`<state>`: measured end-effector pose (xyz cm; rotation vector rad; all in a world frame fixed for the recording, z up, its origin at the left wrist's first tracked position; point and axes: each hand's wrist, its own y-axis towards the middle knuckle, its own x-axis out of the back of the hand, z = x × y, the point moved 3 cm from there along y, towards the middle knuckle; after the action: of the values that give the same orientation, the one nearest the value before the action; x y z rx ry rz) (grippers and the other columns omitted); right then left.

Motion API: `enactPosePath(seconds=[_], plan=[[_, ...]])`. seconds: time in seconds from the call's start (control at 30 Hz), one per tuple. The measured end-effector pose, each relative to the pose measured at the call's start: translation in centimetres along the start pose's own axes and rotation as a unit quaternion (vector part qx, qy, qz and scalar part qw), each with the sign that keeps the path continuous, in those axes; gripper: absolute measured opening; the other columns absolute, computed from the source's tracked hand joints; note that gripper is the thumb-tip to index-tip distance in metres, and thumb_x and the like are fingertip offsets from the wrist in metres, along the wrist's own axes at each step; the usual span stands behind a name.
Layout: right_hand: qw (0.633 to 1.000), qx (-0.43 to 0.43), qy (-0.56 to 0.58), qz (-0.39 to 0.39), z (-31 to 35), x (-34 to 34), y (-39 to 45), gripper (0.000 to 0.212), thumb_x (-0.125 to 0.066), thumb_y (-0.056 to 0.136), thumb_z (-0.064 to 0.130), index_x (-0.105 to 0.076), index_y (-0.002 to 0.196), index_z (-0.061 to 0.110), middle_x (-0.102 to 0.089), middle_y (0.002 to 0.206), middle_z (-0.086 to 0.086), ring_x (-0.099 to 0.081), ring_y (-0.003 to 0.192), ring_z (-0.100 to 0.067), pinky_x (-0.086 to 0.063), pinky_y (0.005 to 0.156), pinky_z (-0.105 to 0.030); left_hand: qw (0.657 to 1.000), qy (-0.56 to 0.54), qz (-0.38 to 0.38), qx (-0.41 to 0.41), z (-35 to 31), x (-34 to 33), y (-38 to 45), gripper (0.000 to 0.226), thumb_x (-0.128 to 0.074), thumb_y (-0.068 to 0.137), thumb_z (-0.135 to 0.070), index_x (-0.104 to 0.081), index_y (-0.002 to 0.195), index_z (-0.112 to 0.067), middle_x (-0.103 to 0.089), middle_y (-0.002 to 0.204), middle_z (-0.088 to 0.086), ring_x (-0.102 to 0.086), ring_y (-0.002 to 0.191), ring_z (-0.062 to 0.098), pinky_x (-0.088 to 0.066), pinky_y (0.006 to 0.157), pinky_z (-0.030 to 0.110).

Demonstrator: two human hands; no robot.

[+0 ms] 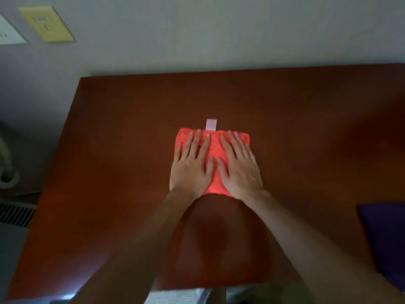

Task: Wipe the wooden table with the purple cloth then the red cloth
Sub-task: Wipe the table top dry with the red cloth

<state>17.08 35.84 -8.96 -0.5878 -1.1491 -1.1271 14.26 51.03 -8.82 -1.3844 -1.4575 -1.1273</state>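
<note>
No containers anywhere here, just cloths on a dark wooden counter [109, 150]. The red cloth [213, 148] sits folded around the middle of the counter, its long axis running away from the person, with a small white tag [211, 124] poking out of the far edge. Both hands are flat on it, side by side: left hand [192, 165] and right hand [238, 167], fingers [235, 141] straight and spread, pressing down, not gripping anything. Both forearms reach forward and angle in toward each other. The purple cloth [383, 235] lies well apart near the counter's right edge. 2 wall plates [46, 24] are on the wall, upper left.
</note>
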Motion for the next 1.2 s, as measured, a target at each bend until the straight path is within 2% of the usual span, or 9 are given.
enactPosePath(seconds=[0.13,0.3,0.57,0.8,0.97,1.2], plan=[[1.0,0.006,-0.019,0.008,-3.2,-0.3,9.2,0.07,-0.024,0.101,0.049,-0.031,0.16,0.013,-0.027,0.169,-0.009,-0.017,0.158,-0.021,-0.011,0.129,-0.037,1.0,-0.001,-0.002,0.002,0.8,-0.4,9.4,0.067,-0.015,0.099,-0.049,-0.017,0.162,-0.025,-0.014,0.17,0.003,-0.007,0.158,0.019,-0.005,0.128,0.045],[1.0,0.01,-0.019,-0.012,-5.7,-0.9,18.1,0.07,-0.029,0.097,0.048,-0.04,0.156,0.011,-0.037,0.164,-0.012,-0.029,0.155,-0.025,-0.025,0.126,-0.044,1.0,0.005,-0.018,0.013,2.5,-0.9,18.7,0.07,-0.017,0.097,-0.049,-0.024,0.161,-0.024,-0.02,0.169,0.005,-0.013,0.157,0.021,-0.008,0.127,0.045],[1.0,-0.014,-0.01,-0.002,-7.1,-1.2,22.6,0.076,-0.021,0.094,0.053,-0.04,0.156,0.012,-0.036,0.165,-0.011,-0.028,0.156,-0.024,-0.022,0.127,-0.044,1.0,0.016,-0.025,-0.007,3.2,-1.0,23.9,0.069,-0.018,0.097,-0.048,-0.022,0.161,-0.023,-0.02,0.169,0.007,-0.012,0.157,0.022,-0.005,0.127,0.044],[1.0,-0.013,0.005,0.009,-7.1,-0.4,17.7,0.074,-0.021,0.096,0.049,-0.036,0.158,0.011,-0.033,0.166,-0.012,-0.025,0.156,-0.024,-0.018,0.128,-0.043,1.0,0.019,-0.01,-0.012,1.4,-1.6,20.0,0.07,-0.012,0.098,-0.049,-0.018,0.162,-0.022,-0.017,0.169,0.006,-0.01,0.157,0.022,-0.003,0.128,0.045],[1.0,-0.004,0.001,0.01,-7.3,1.5,8.2,0.067,-0.027,0.103,0.045,-0.032,0.16,0.01,-0.028,0.168,-0.01,-0.02,0.158,-0.022,-0.016,0.129,-0.041,0.999,0.004,-0.016,-0.029,-2.9,-1.9,11.3,0.066,-0.015,0.101,-0.046,-0.022,0.161,-0.018,-0.021,0.168,0.007,-0.013,0.157,0.023,-0.01,0.127,0.049],[1.0,-0.019,0.001,0.002,-9.2,4.7,-5.8,0.06,-0.032,0.107,0.04,-0.031,0.161,0.013,-0.026,0.169,-0.005,-0.015,0.159,-0.017,-0.026,0.126,-0.045,1.0,-0.001,0.002,-0.022,-11.2,-3.2,-0.7,0.062,-0.024,0.105,-0.041,-0.018,0.162,-0.018,-0.016,0.17,0.005,-0.004,0.158,0.019,-0.016,0.126,0.05]])
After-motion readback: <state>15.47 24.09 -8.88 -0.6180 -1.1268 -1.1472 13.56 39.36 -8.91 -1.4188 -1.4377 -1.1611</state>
